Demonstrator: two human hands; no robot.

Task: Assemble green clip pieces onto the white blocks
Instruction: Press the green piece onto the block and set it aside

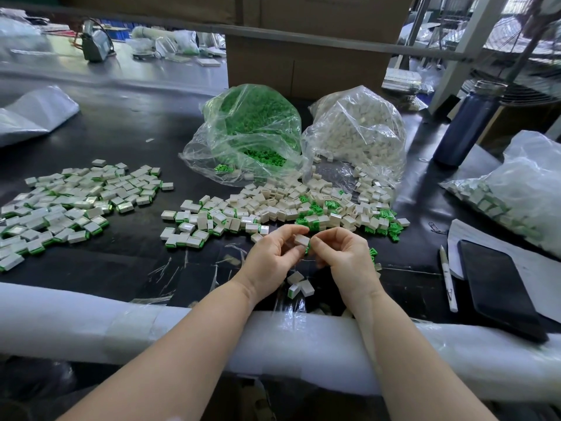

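Apparently to press them together, the left hand (pixel 273 253) pinched a small white plastic block (pixel 301 240) above the black worktop (pixel 121 268), while the right hand (pixel 340 253) pinched a green plastic clip piece (pixel 308 247) against its underside.

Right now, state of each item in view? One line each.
left hand: pinching the white block
right hand: pinching the green clip
white block: held off the table
green clip: at the block's edge; seating unclear
green clip bag: open, lying on its side
white block bag: open, blocks spilling out
left pile: blocks with green fitted
phone: screen dark
bottle: upright, capped
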